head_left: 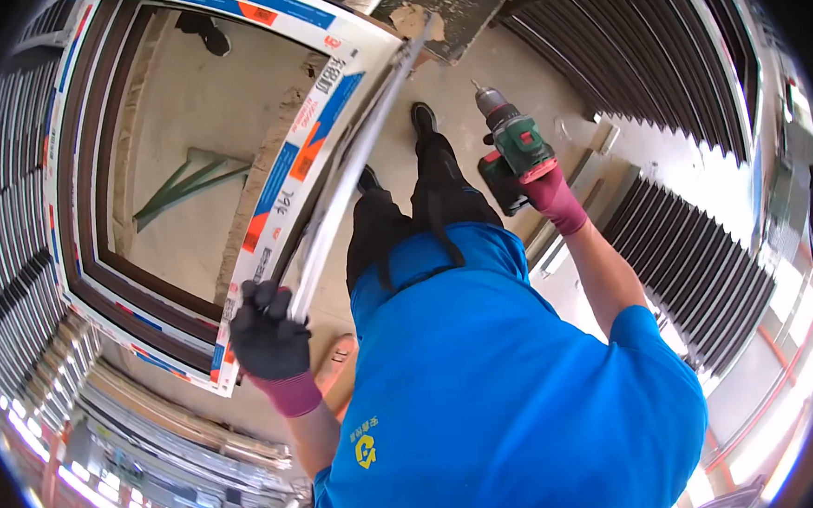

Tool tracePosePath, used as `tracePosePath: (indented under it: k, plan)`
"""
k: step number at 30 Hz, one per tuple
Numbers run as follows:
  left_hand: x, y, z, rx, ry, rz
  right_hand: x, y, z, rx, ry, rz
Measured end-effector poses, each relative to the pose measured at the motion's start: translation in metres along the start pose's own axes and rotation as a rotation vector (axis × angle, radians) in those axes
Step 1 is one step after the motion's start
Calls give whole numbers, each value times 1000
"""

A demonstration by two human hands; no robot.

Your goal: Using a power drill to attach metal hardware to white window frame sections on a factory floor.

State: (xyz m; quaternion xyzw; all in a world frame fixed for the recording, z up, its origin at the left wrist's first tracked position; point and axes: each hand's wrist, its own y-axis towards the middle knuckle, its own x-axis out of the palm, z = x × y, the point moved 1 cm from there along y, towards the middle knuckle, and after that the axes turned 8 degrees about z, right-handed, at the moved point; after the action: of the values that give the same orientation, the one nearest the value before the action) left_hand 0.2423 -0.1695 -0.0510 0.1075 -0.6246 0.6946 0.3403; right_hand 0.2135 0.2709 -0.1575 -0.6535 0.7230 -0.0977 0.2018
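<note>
My right hand (552,200), in a pink glove, is closed round the handle of a green and black cordless drill (519,146). Its bare chuck (488,100) points away from me, and the fingers are partly hidden behind the tool. On my left stands a large rectangular window frame (277,192), dark brown inside, its faces covered in white, blue and orange protective film. My left hand (270,332), in a black-coated glove with a pink cuff, has its fingers curled at the frame's near right corner. Beside that hand ends a long pale edge (342,188) running along the frame's side.
Green metal bars (188,188) lie on the floor, seen through the frame. Stacks of dark profiles (645,44) stand at the far right, with more dark profiles (690,255) nearer. Racked profiles (4,223) line the left. A worn dark bench (443,10) is ahead; a dark shoe (207,33) shows beyond the frame.
</note>
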Motion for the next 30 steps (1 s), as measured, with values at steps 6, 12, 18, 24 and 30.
tracePosePath:
  k: [6, 12, 18, 24, 30]
  plan:
    - [-29, 15, -34, -353, 117, -247, 14, -76, 8, -86, 80, 121]
    - [18, 24, -97, -263, 653, -291, 13, -124, -15, -273, 8, 150]
    - [71, 45, -145, -315, 734, -429, 3, -139, -40, -889, -646, 89]
    - [89, 59, -170, -88, 899, -542, -7, -126, -72, -493, 14, -150]
    - [101, 55, -184, 292, 1339, -623, -18, -116, -73, -389, 102, -210]
